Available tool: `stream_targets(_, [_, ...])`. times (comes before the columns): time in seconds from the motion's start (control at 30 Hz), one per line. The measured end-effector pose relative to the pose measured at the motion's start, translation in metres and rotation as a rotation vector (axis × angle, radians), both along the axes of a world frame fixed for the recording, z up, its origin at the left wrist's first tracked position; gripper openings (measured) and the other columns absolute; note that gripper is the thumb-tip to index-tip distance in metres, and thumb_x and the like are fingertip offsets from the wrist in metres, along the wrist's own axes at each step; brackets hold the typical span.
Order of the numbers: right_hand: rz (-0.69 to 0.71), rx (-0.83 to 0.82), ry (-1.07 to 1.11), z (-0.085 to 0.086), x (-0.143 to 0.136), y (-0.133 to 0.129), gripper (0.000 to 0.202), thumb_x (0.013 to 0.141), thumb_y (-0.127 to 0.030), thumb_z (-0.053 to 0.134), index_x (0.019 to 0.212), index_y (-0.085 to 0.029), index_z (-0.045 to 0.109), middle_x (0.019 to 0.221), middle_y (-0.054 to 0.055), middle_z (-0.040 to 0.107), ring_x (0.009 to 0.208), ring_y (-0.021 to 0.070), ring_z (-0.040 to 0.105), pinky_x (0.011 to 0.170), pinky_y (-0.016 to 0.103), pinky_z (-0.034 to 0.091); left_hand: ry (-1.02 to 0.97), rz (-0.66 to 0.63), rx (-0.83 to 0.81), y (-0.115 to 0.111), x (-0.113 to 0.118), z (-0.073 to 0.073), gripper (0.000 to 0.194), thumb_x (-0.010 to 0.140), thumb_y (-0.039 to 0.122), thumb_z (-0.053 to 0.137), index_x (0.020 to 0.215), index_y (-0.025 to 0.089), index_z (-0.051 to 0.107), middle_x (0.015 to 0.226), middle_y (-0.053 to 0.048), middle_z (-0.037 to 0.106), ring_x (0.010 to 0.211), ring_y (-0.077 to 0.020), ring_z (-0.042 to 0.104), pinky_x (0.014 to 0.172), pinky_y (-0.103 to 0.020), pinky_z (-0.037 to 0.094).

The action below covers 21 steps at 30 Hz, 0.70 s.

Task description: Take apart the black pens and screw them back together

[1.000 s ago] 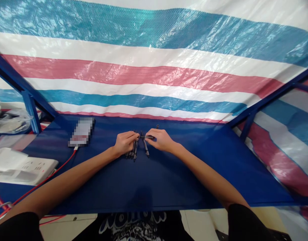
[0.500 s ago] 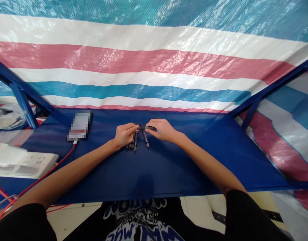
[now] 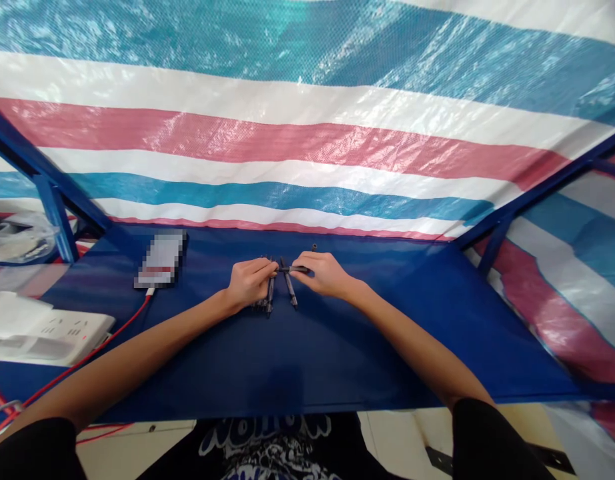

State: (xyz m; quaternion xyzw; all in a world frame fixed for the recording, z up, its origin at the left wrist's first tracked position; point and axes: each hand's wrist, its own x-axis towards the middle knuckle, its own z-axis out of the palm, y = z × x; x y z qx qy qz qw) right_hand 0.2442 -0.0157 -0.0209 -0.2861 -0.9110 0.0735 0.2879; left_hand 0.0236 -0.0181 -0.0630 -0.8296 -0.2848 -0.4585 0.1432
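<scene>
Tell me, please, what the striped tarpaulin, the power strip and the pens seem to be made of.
Striped tarpaulin: apparently glossy woven plastic; fine weave and glints show.
Power strip: probably smooth, hard white plastic, from its even, moulded-looking surface.
Pens: perhaps dark, slightly glossy plastic, by pale glints; too small for certainty.

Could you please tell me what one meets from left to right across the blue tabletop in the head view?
White rectangular plastic power strip, black-edged rectangular phone, bare left hand, slanting dark slim pen, bare right hand.
</scene>
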Motion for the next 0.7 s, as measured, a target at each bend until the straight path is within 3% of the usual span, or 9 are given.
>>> stream_targets(0.2, [0.003, -0.037, 0.071, 0.01, 0.0, -0.003, 0.019, 0.091, -0.029, 0.053, 0.082, -0.016, 0.065, 0.078, 0.006, 0.065, 0.068, 0.0144, 0.059, 0.066, 0.025, 0.047, -0.015, -0.01, -0.037, -0.006, 0.005, 0.014, 0.019, 0.087, 0.014, 0.048, 0.082, 0.018, 0.066, 0.067, -0.002, 0.065, 0.058, -0.0096, 0.059, 0.055, -0.019, 0.047])
stream_targets(0.7, [0.034, -0.046, 0.104, 0.004, -0.004, -0.004, 0.018, 0.09, -0.027, 0.053, 0.08, -0.016, 0.064, 0.076, 0.005, 0.063, 0.066, 0.0131, 0.058, 0.064, 0.025, 0.046, 0.04, 0.011, -0.005, -0.011, 0.008, 0.018, 0.021, 0.087, 0.012, 0.046, 0.079, 0.017, 0.065, 0.066, -0.002, 0.065, 0.056, -0.0092, 0.058, 0.054, -0.019, 0.047])
